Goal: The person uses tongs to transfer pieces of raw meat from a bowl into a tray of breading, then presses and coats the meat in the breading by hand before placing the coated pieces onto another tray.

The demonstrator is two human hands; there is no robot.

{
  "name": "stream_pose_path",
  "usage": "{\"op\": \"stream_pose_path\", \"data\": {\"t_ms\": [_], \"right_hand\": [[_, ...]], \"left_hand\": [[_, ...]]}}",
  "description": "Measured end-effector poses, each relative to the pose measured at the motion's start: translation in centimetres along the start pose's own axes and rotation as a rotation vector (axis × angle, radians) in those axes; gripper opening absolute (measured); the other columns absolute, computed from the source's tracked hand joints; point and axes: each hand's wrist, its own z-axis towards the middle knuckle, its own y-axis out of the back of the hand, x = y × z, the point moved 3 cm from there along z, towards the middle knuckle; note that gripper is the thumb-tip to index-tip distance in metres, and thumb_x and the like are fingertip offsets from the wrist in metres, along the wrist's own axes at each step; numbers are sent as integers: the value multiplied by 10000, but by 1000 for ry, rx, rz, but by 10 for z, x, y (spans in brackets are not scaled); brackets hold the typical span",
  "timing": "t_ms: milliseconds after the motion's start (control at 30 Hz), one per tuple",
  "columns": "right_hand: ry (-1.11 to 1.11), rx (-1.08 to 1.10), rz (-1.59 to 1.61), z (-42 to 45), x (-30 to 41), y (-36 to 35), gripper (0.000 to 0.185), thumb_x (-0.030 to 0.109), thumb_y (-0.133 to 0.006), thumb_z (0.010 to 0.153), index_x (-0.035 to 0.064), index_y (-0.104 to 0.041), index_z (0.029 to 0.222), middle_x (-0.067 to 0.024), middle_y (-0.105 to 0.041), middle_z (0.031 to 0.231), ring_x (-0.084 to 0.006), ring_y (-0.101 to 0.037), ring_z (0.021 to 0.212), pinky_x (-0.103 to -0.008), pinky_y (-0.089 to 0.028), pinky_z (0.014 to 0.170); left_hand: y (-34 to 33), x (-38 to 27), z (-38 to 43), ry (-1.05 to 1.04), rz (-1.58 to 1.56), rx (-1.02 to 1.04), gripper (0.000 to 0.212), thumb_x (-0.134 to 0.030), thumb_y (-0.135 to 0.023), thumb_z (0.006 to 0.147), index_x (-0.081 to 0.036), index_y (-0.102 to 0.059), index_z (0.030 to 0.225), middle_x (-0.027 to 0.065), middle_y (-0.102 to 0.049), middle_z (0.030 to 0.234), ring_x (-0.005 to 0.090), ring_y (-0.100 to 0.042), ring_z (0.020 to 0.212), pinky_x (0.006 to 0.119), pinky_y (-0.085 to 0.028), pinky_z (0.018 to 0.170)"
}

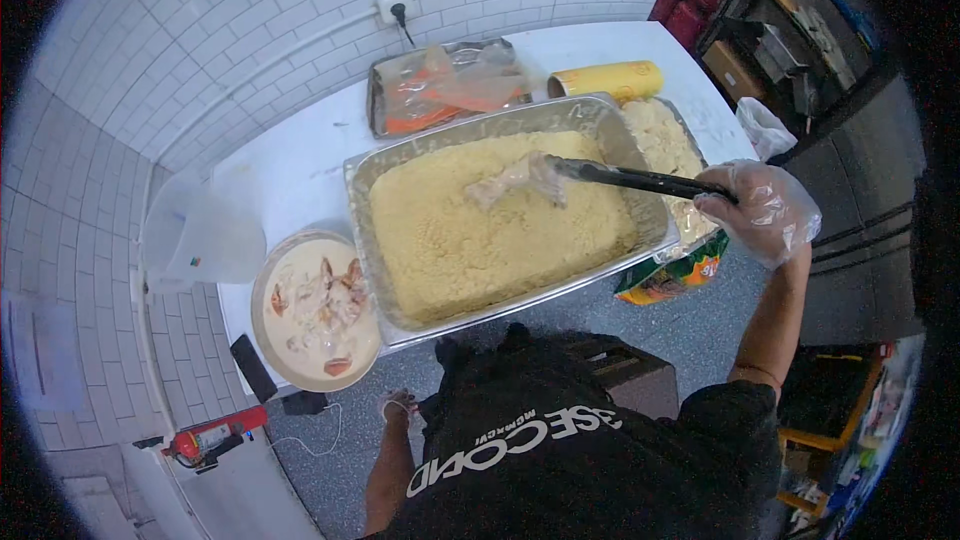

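My right hand point(769, 206), in a clear plastic glove, grips black tongs point(637, 178). At the tongs' tip is a pale coated piece of raw meat, likely chicken point(517, 180), touching or just above pale yellow breading point(457, 258). The breading fills much of a deep metal pan point(363, 270). To the pan's left stands a round bowl point(260, 318) of creamy batter with several meat pieces partly sunk in it. My left hand point(399, 403), also gloved, hangs low beside my body, away from the table; its fingers are too small to make out.
Behind the pan, a tray point(375, 101) holds crumpled plastic bags. A yellow roll point(607, 80) lies nearby. Coated pieces fill another tray point(671, 157) at right, above a green bag point(675, 273). A clear plastic container point(202, 232) stands at the left; a fire extinguisher point(214, 439) is lower down.
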Motion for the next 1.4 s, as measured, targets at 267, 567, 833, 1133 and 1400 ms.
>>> {"op": "stream_pose_path", "data": {"t_ms": [267,567,833,1133,1400], "right_hand": [[-99,93,-44,49,-86,-29,344,353,-691,802,120,-705,1055,-131,-696,950,-279,-671,884,-395,-510,787],[-76,180,-118,80,-75,-62,387,415,-686,809,140,-699,1080,-161,-678,993,-306,-651,960,-407,-499,844],[63,65,-96,66,10,-47,334,356,-679,829,94,-683,1037,-133,-683,1044,-340,-645,951,-438,-500,814],[743,-204,-250,47,265,-55,458,407,-681,820,105,-655,1164,-131,-657,1152,-304,-626,1049,-384,-488,917],[1009,-183,-564,103,417,-109,194,227,-617,810,39,-664,827,-147,-678,841,-342,-667,787,-436,-548,694]], "left_hand": [[-31,24,5,-162,1396,-64,331,-395,-443,932,-155,-613,1085,92,-605,1194,293,-579,1120,547,-438,892],[-29,52,-17,-211,1500,-97,297,-360,-487,918,-147,-628,1069,111,-645,1108,313,-617,1010,521,-461,848],[13,85,-17,-203,1408,-212,299,-357,-531,896,-131,-652,1050,107,-669,1065,287,-645,918,452,-509,765],[51,57,-63,-146,1690,-140,261,-356,-572,880,-155,-691,997,65,-664,1148,247,-637,1028,399,-495,837],[141,130,-51,191,-168,-371,349,-323,-447,969,-69,-621,1135,132,-669,982,280,-664,829,433,-551,724]]}}
